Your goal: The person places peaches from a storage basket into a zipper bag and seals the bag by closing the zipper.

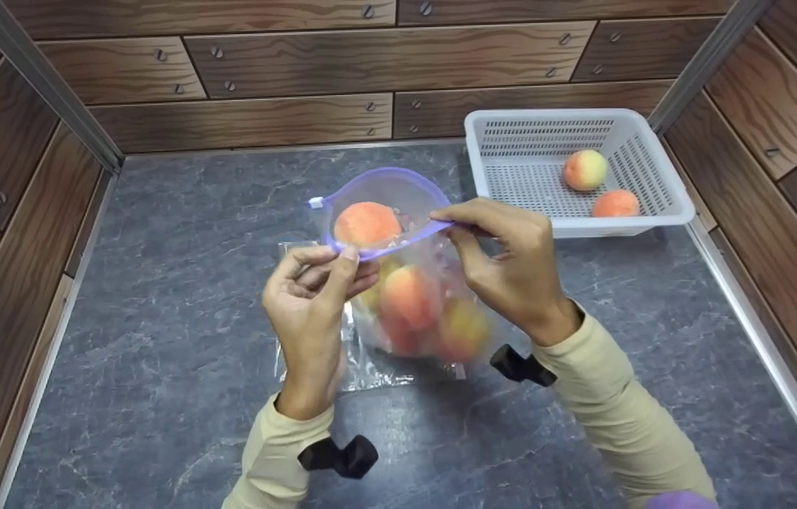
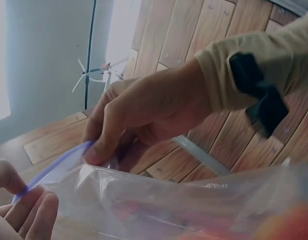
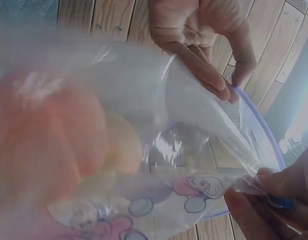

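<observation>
A clear zip bag (image 3: 189,150) with a purple rim hangs between both hands, its mouth spread wide. Several peaches (image 1: 409,297) fill it, and one more peach (image 1: 367,225) shows through the mouth. My left hand (image 1: 310,304) pinches the near part of the rim between thumb and fingers. On the other side, my right hand (image 1: 511,261) pinches the rim's right end, as the left wrist view also shows. A white slider (image 1: 316,203) sits at the rim's left end. Printed cartoon figures (image 3: 199,187) mark the bag's side in the right wrist view.
A white perforated basket (image 1: 667,205) stands at the back right, with a yellow-red peach (image 1: 586,170) and an orange peach (image 1: 616,203) inside. Flat clear plastic (image 1: 377,378) lies on the dark table beneath the bag. Wood-patterned walls (image 1: 384,63) enclose the table on three sides.
</observation>
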Action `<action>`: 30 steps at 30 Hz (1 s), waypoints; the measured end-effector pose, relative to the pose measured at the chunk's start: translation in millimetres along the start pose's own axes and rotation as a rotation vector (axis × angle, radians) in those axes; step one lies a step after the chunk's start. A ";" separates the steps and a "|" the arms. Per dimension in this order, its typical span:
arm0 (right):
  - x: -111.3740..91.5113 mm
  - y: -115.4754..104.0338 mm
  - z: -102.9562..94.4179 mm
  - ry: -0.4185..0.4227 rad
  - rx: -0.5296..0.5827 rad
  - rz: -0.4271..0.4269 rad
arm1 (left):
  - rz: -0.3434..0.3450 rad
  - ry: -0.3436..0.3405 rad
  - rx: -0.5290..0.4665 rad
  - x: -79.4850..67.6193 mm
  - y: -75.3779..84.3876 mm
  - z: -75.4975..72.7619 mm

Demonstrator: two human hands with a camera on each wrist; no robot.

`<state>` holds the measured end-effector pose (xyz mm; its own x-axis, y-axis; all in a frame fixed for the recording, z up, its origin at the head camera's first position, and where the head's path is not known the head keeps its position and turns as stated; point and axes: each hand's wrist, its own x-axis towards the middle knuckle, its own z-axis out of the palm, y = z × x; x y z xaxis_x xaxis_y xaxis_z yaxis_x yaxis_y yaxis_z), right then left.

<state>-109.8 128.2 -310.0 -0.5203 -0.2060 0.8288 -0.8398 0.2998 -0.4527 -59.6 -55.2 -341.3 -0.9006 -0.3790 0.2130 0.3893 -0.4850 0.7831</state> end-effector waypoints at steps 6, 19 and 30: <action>4.1 8.9 2.0 0.001 -0.022 -0.047 | -0.160 0.027 -0.075 -3.3 -11.7 -7.5; 12.3 26.1 -24.9 0.002 0.152 0.085 | 0.096 -0.152 0.472 31.6 -52.8 -75.5; -12.9 46.0 -46.6 0.114 0.376 0.218 | -0.055 -0.209 0.431 39.6 -66.5 -73.6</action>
<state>-134.5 188.0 -326.1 -0.6889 -0.0648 0.7220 -0.7212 -0.0394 -0.6917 -106.9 -96.0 -427.9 -0.9544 -0.1740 0.2427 0.2640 -0.1118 0.9580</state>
